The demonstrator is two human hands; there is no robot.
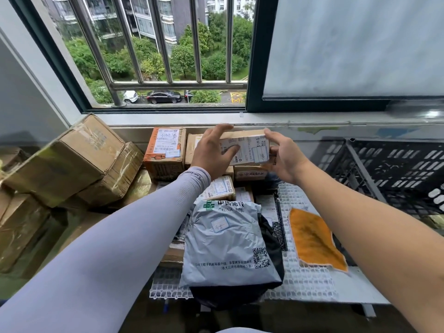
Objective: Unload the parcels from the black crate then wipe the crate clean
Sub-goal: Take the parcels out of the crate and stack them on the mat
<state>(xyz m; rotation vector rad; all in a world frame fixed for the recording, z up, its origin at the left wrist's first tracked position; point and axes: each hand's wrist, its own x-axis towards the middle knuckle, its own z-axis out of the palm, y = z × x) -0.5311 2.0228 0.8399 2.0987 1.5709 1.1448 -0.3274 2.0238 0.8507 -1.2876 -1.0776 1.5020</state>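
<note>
Still unloading, we carry a small parcel toward the stack at twelve o'clock
Left hand and right hand curl round its ends; next, set it down, black crate at two o'clock

— What are you wearing on your arms?

— On my left arm there's a pale lavender-grey sleeve, snug and stretchy, with a fine knit. It runs all the way down and ends in a cuff at the wrist, where there's a small line of dark lettering too blurred to read.

— And the right one?

— My right arm has no sleeve at all; it's bare as far up as I can see.

— Gloves? Rings?

— No. My left hand and right hand are both bare.
</note>
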